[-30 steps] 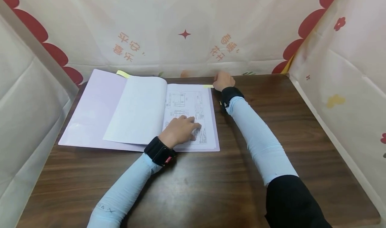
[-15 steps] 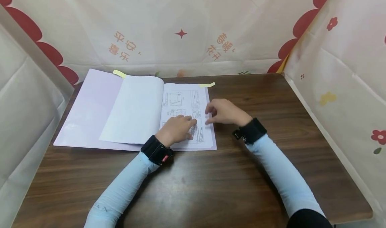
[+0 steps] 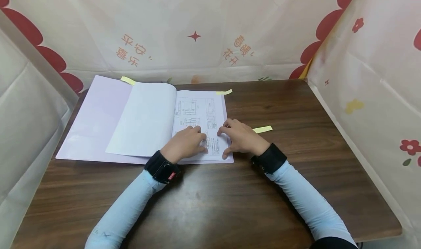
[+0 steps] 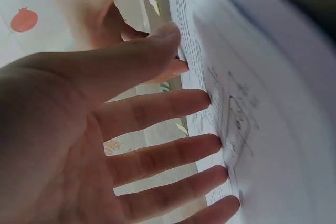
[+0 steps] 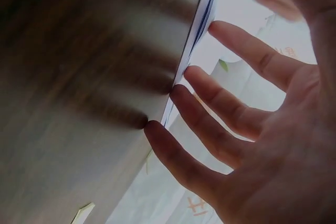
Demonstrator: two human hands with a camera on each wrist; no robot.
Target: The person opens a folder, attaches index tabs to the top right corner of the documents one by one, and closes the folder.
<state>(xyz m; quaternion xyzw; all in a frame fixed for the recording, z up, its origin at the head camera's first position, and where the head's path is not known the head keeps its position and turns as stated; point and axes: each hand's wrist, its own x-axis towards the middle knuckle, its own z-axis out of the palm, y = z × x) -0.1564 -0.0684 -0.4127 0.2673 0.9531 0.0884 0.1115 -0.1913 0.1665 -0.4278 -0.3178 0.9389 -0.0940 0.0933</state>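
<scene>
Pressing the drawing page (image 3: 200, 124) of the open folder (image 3: 98, 121) on the desk (image 3: 296, 161), both flat, spread hands, left (image 3: 184, 144) and right (image 3: 241, 139), could drag and crease the sheet.

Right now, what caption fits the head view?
Both hands, left hand and right hand, rest on the open folder's drawing page.

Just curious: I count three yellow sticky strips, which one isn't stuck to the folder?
The yellow strip lying loose on the table, beside the right hand. The other two poke out from the folder's top edge.
</scene>
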